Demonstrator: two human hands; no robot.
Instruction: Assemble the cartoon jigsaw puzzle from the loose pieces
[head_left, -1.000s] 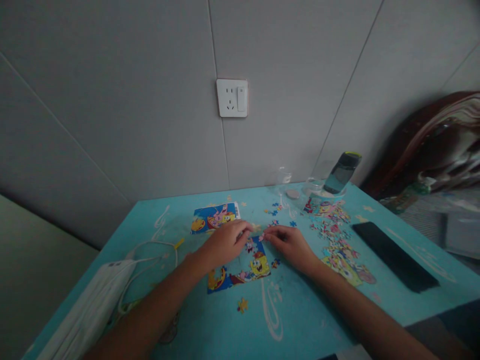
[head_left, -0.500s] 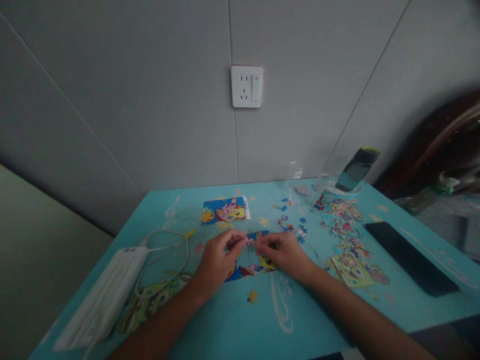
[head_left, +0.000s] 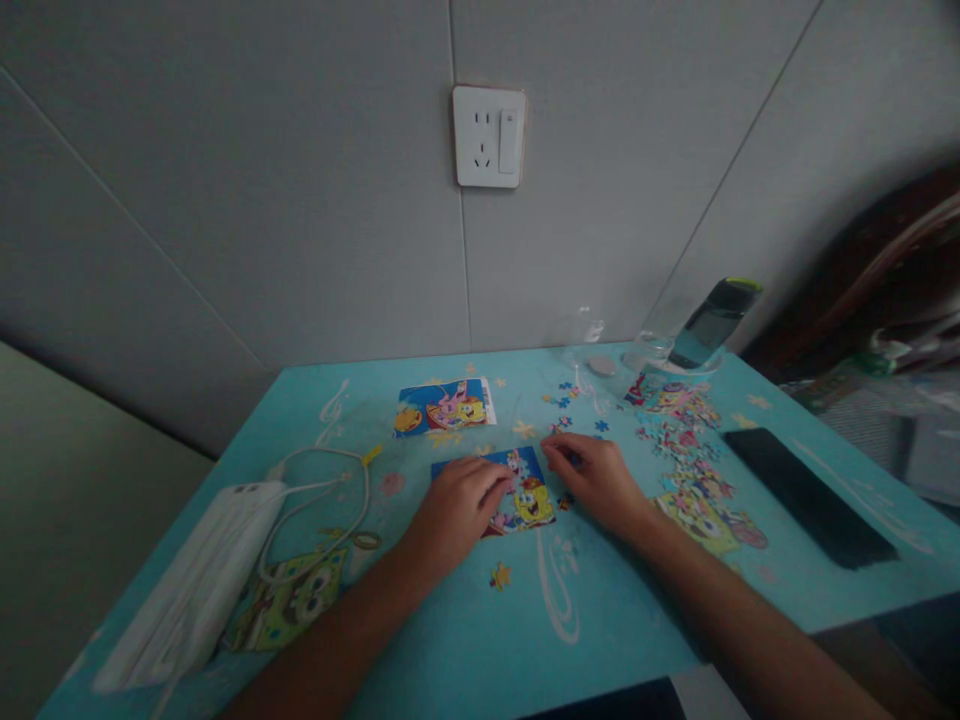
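Observation:
My left hand lies palm down over a partly built jigsaw puzzle, covering its left and middle. Its thumb and forefinger come together near a pale gap in the puzzle; whatever is between them is hidden. Just right of the puzzle is my right hand, its fingertips pinched close to a few loose blue puzzle pieces. I cannot make out what that pinch holds. Behind the puzzle lies a matching picture card in blue, pink and yellow. One yellow-brown piece sits apart in front.
On the right are a heap of mixed pieces, a yellow puzzle section and a black slab-like object. A bottle leans at the back. Left stand a white power strip, a looped cable and another yellow puzzle.
My hands, fingertips close together over the puzzle before, have moved apart. The right one went right and away from me to the loose pieces; the left settled lower on the puzzle. The view tilted slightly.

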